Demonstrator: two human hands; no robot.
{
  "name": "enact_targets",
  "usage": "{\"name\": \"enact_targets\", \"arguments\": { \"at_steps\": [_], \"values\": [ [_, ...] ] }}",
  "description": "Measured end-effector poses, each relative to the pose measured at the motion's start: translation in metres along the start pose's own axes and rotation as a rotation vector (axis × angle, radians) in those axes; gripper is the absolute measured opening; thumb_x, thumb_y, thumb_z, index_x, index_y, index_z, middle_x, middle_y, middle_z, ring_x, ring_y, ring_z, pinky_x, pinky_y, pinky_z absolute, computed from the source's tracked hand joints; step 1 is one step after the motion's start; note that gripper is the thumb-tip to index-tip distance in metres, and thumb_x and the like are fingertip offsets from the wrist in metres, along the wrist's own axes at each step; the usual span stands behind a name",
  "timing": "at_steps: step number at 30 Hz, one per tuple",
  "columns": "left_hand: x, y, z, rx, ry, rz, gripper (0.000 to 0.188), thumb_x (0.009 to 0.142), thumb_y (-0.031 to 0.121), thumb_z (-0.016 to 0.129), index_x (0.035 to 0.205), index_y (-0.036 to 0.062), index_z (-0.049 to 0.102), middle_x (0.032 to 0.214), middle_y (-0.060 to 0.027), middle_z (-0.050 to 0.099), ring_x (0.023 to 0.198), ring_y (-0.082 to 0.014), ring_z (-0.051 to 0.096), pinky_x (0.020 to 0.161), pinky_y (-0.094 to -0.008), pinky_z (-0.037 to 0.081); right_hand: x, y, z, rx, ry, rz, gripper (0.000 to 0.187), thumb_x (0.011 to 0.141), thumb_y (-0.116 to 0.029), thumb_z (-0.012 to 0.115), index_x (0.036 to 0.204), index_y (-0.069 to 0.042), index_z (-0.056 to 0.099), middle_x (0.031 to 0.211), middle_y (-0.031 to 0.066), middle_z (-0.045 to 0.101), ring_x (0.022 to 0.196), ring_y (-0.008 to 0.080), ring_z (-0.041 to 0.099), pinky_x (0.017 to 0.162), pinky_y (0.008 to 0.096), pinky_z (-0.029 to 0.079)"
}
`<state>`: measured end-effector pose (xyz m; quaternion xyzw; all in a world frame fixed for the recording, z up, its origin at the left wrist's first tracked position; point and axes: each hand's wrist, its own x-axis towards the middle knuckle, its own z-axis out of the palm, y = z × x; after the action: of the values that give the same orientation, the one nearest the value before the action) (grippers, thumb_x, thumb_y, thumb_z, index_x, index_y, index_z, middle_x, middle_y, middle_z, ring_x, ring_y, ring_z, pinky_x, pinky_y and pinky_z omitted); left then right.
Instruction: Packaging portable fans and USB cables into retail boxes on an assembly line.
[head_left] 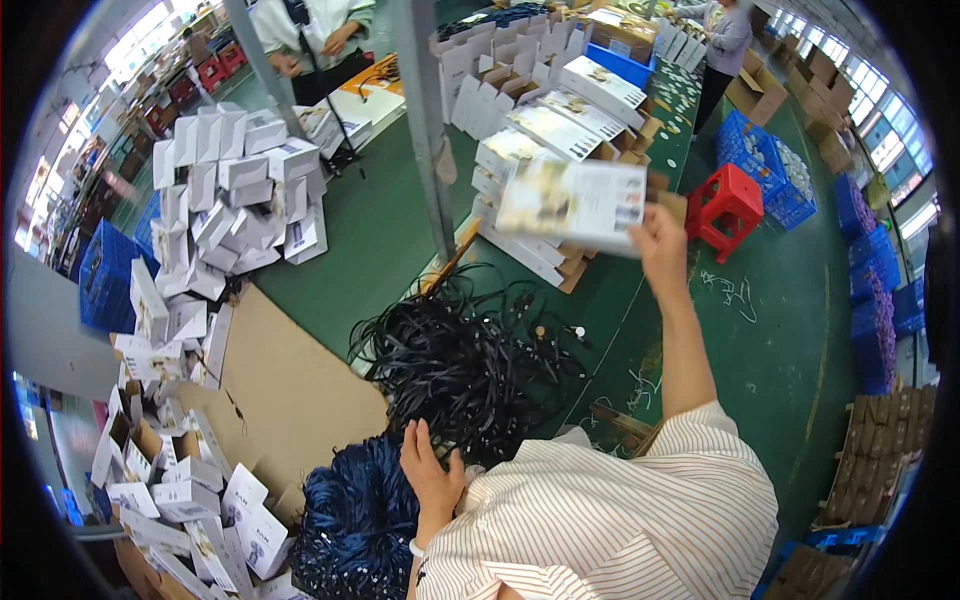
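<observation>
My right hand [662, 245] grips the right end of a flat white printed box [575, 200], slightly blurred, held up in front of a stack of similar boxes [570, 120]. Its thumb and fingers pinch the box's edge. My left hand [432, 470] is low in the middle with its fingers stretched out and nothing seen in them. It lies between a tangled pile of black straps [465, 365] and a bundle of dark blue cords [355, 510]. Whether it touches either is hard to make out.
Heaps of white boxes [235, 190] lie left on the green table [355, 220], near a cardboard sheet [290, 370]. A grey metal post [425, 130] rises mid-table. A red stool [726, 212] and blue crates [765, 170] stand right. Two people work beyond the table.
</observation>
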<state>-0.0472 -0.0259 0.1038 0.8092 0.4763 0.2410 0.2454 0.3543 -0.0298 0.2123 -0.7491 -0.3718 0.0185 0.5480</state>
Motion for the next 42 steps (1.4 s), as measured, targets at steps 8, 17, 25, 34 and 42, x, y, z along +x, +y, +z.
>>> {"name": "enact_targets", "arguments": {
  "at_steps": [8,17,25,34,42],
  "values": [
    [0.003,-0.007,0.011,-0.086,-0.097,-0.148,0.056,0.069,0.012,0.061,0.121,0.0029,0.044,0.122,-0.02,0.043,0.111,-0.0362,0.043,0.093,-0.0419,0.034,0.181,0.095,0.01,0.13,0.439,0.192,0.021,0.073,-0.006,0.062,0.092,0.004,0.062,0.085,0.0072,0.064,0.075,0.011,0.058,0.068,0.0231,0.044],
    [0.013,0.002,0.022,-0.116,-0.199,-0.271,0.042,0.068,0.007,0.06,0.109,0.0007,0.053,0.114,-0.0189,0.05,0.105,-0.0344,0.049,0.09,-0.0375,0.039,0.253,0.162,0.054,0.093,0.419,0.445,0.023,0.067,-0.009,0.069,0.085,0.004,0.064,0.081,0.0089,0.064,0.072,0.0173,0.059,0.065,0.0294,0.045],
    [0.017,-0.016,0.025,-0.151,-0.264,-0.22,0.04,0.069,0.01,0.061,0.107,0.0022,0.054,0.109,-0.0172,0.053,0.101,-0.0342,0.051,0.085,-0.039,0.04,0.337,0.256,0.027,-1.008,0.096,0.07,0.045,0.077,-0.044,0.054,0.08,-0.001,0.065,0.086,0.0201,0.063,0.085,0.0336,0.06,0.074,0.0414,0.043],
    [0.01,-0.019,0.028,-0.177,-0.311,-0.265,0.037,0.069,0.008,0.061,0.105,0.0013,0.056,0.103,-0.0168,0.058,0.096,-0.0333,0.054,0.085,-0.0376,0.042,0.101,0.074,0.053,-0.376,0.108,-0.235,0.018,0.082,-0.011,0.056,0.097,-0.002,0.061,0.086,0.0092,0.064,0.078,0.0165,0.06,0.071,0.0265,0.046],
    [0.011,-0.021,0.025,-0.105,-0.331,-0.137,0.037,0.07,0.013,0.061,0.105,0.0016,0.055,0.1,-0.0132,0.057,0.093,-0.0291,0.053,0.078,-0.038,0.041,-0.106,0.071,0.23,0.025,-0.711,-0.073,0.016,0.075,-0.018,0.061,0.076,-0.002,0.06,0.073,0.0105,0.057,0.069,0.0266,0.056,0.064,0.0334,0.045]
  ]
}}
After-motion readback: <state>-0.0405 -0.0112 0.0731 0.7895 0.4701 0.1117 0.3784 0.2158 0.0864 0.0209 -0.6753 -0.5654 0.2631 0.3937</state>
